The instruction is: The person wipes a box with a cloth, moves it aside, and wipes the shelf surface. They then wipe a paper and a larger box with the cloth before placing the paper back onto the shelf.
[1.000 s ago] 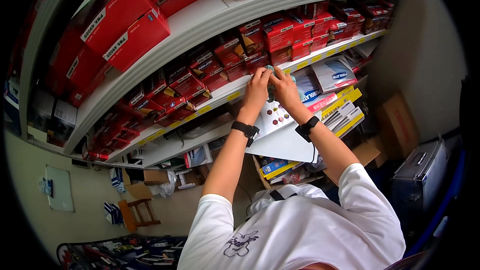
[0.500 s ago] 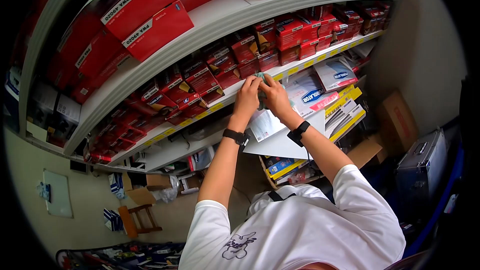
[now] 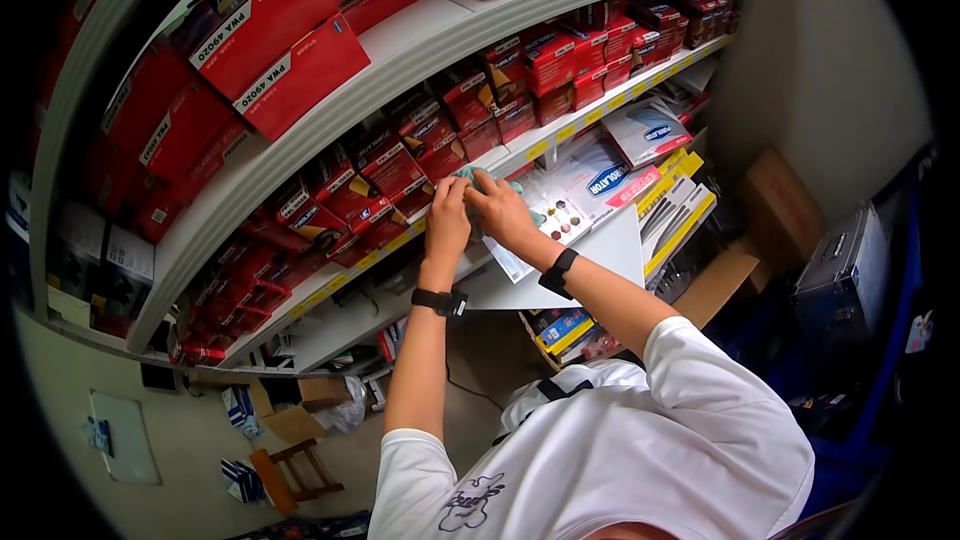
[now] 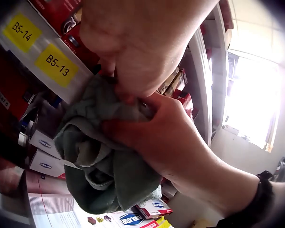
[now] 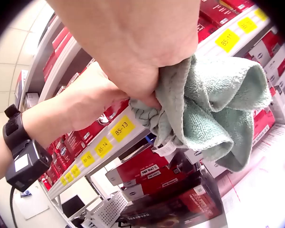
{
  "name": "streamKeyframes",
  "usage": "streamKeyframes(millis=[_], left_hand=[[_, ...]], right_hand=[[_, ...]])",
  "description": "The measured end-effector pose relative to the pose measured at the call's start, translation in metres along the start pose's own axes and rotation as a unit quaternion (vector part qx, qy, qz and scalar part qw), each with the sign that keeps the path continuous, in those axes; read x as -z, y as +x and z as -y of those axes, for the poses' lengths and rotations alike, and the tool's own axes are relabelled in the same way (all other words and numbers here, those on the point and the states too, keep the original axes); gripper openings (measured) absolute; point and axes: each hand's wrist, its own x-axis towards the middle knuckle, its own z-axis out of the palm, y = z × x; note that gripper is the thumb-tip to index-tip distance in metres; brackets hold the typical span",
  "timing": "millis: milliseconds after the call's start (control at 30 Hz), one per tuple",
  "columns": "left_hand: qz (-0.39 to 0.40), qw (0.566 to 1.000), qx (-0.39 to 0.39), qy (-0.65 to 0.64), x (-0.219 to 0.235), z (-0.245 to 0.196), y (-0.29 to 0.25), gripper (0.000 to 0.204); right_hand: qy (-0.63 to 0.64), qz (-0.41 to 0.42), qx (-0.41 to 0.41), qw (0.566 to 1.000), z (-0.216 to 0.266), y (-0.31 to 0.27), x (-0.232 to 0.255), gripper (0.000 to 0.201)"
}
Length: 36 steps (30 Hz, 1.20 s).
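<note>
Both hands are together at the front edge of the shelf (image 3: pixel 548 145), on a bunched pale green cloth (image 5: pixel 218 92). My right hand (image 3: pixel 504 218) grips the cloth, and its loose folds hang below and beside the fingers in the right wrist view. Close against it, my left hand (image 3: pixel 447 224) holds the cloth's other end, its fingertips partly hidden by the folds. In the left wrist view the cloth overlaps the shelf edge just beside a yellow B5-13 label (image 4: pixel 56 65). A small white tag (image 5: pixel 167 149) sticks out of the cloth.
Red boxes (image 3: pixel 390 162) line the shelf behind the edge, with larger red boxes (image 3: pixel 300 80) on the shelf above. Below lie Purolator packages (image 3: pixel 610 180) and a white board (image 3: pixel 600 265). A cardboard box (image 3: pixel 775 205) and a metal case (image 3: pixel 840 265) stand to the right.
Both hands have moved left along the shelf edge, carrying the cloth with them. The head view has also shifted a little.
</note>
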Motion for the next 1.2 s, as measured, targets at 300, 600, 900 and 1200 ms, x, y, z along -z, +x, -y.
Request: streamKeyframes(millis=[300,600,900,1200], left_hand=[[0.007,1.000,0.022,0.002,-0.001,-0.004,0.008,0.036],[0.010,1.000,0.005,-0.001,-0.042,-0.024,0.036,0.030],[0.010,1.000,-0.014,-0.018,-0.087,-0.050,0.070,0.034],[-0.005,1.000,-0.021,-0.005,-0.126,-0.065,0.092,0.031]], right_hand=[[-0.047,0.018,0.019,0.999,-0.011,-0.002,0.003,0.041],[-0.052,-0.002,0.016,0.999,-0.057,-0.003,0.030,0.047],[-0.064,-0.013,-0.015,0.998,-0.105,-0.002,0.058,0.043],[-0.056,-0.018,-0.024,0.998,-0.137,-0.002,0.087,0.048]])
